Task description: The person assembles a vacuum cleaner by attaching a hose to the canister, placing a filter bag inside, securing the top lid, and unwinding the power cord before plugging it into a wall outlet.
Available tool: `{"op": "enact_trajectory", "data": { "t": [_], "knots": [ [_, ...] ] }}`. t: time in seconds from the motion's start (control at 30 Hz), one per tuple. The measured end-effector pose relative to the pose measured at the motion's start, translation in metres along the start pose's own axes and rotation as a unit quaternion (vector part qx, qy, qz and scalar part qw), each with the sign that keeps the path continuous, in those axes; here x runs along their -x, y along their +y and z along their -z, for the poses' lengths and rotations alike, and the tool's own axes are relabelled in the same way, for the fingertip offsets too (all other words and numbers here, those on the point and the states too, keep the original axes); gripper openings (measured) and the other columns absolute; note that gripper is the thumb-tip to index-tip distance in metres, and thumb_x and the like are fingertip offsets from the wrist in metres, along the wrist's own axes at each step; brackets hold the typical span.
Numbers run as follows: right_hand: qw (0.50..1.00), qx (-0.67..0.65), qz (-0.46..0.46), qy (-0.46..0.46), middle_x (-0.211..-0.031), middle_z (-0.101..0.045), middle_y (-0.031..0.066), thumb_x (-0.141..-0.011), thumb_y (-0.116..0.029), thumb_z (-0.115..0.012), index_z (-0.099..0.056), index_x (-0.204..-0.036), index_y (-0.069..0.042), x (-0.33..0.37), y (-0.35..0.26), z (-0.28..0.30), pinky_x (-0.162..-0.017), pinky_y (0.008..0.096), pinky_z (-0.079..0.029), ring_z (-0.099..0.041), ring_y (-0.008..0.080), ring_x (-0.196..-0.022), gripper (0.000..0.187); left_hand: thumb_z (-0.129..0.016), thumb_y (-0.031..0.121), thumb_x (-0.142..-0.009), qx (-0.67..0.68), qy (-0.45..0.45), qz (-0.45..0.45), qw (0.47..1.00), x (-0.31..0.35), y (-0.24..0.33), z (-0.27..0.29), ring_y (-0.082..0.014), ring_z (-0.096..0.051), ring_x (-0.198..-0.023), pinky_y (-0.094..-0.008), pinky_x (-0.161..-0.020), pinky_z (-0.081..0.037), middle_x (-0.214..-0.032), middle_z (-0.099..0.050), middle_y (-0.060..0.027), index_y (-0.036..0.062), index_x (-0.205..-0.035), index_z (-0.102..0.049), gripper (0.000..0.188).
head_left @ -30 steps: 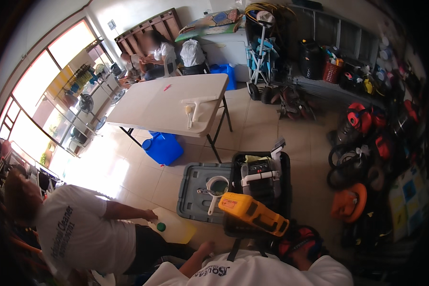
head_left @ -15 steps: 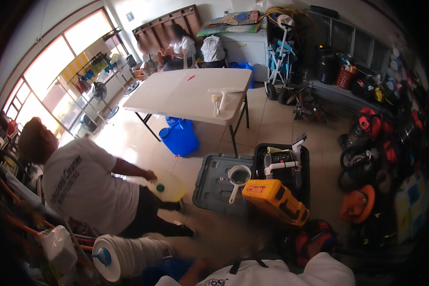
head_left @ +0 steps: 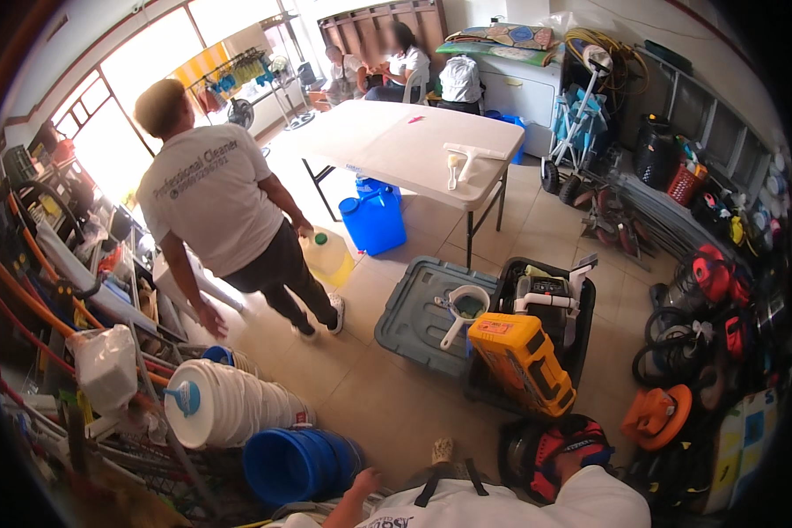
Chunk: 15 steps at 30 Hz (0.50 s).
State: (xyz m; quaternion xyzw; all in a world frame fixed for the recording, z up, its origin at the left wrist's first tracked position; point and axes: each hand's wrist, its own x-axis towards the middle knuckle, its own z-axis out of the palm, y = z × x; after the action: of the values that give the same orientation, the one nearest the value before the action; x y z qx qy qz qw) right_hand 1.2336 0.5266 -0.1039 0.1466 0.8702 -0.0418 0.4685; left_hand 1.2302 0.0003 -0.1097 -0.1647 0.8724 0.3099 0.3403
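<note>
In the head view, only one of the person's hands shows: the left hand rises at the lower edge, fingers loosely spread and holding nothing, just beside the rim of the blue bucket lying on its side on the floor. The right hand is out of view, so its grip cannot be told. A stack of white buckets lies touching the blue bucket on its left, against the cluttered rack along the left wall. A co-worker in a white shirt stands near the folding table's near corner, carrying a yellowish jug. Judging from this, a clean grasp means taking the blue bucket by its rim, clear of the white stack.
</note>
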Motion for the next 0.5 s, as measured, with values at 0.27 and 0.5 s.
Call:
{"op": "enact_trajectory", "data": {
  "t": [0.27,0.5],
  "knots": [
    [0.998,0.055,0.026,-0.019,-0.116,-0.050,0.0106,-0.067,-0.031,-0.066,-0.048,-0.115,-0.009,0.002,0.022,-0.015,-0.091,0.0454,-0.033,-0.048,0.0277,-0.107,0.056,-0.049,0.027,-0.074,0.005,-0.034,0.056,0.998,0.050,-0.027,-0.065,-0.0282,-0.053,-0.098,-0.0336,-0.085,-0.040,-0.103,-0.057,-0.0139,0.0086,-0.101,-0.059,0.034],
    [0.998,0.064,-0.007,-0.016,-0.105,-0.057,0.0107,-0.064,-0.032,-0.067,-0.060,-0.099,-0.011,0.001,0.017,-0.022,-0.088,0.0468,-0.035,-0.052,0.0282,-0.101,0.042,-0.048,0.027,-0.074,0.021,-0.085,0.102,0.991,0.067,-0.047,-0.073,-0.0281,-0.054,-0.096,-0.0343,-0.083,-0.041,-0.100,-0.058,-0.0142,0.0098,-0.099,-0.060,0.033]
  ]
}}
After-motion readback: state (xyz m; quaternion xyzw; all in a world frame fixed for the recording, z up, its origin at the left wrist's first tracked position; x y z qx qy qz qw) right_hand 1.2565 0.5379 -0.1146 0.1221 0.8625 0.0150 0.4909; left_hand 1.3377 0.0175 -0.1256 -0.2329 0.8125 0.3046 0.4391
